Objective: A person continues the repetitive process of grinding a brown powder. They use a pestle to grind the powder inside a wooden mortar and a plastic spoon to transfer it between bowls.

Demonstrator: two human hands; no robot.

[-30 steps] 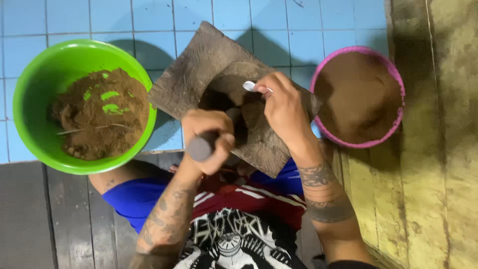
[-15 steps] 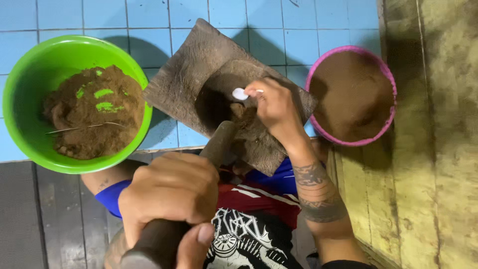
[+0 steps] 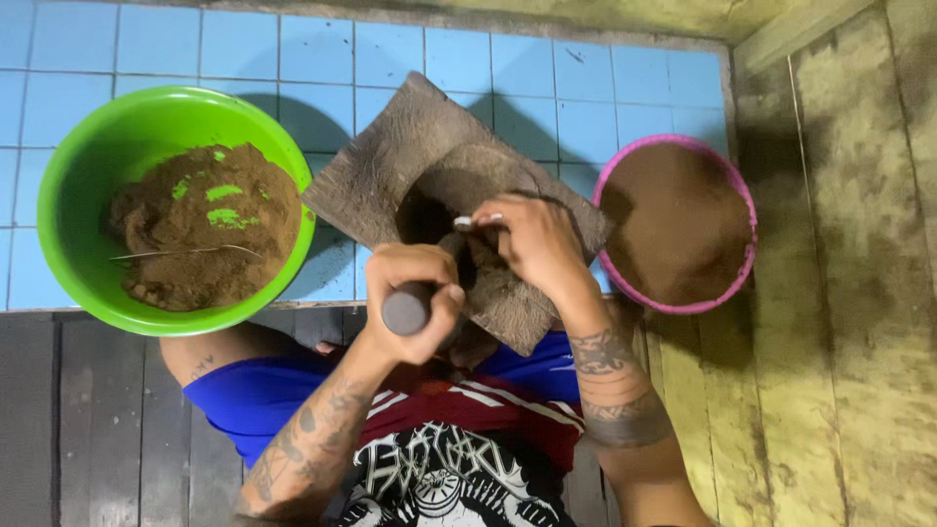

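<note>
Pestle (image 3: 410, 304) grinding in stone mortar (image 3: 439, 195).
My left hand (image 3: 415, 293) is clamping the pestle; my right hand (image 3: 532, 239) is pinching a spoon (image 3: 464, 222), scraping carefully.

The left hand (image 3: 415, 293), which half a second ago was lifted close under the camera with the dark pestle (image 3: 410, 304) raised off the stone, is now back down, its fist wrapped round the pestle at the near edge of the stone mortar (image 3: 390, 176). The right hand (image 3: 532, 239) sits slightly nearer the body than before, fingertips curled over the mortar's dark hollow beside the pestle.
</note>
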